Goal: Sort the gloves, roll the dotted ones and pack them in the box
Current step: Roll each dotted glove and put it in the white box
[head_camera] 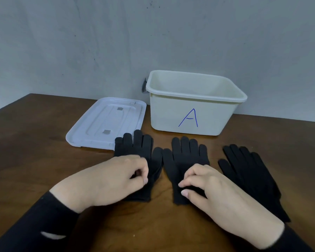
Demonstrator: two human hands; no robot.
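Both grips pinch black gloves: left hand [115, 180], right hand [216, 190]; lid [105, 122] beside box [193, 113].

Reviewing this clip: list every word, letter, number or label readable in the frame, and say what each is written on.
"A" – hand-drawn in blue marker on the front wall of the cream box.
The lid lying beside the box shows two small grey patches; no writing can be read on them.
No text shows on the black gloves, the table or the wall.

Dim, even indoor light, soft faint shadows, no glare, slightly soft focus, wide-angle bending at edges
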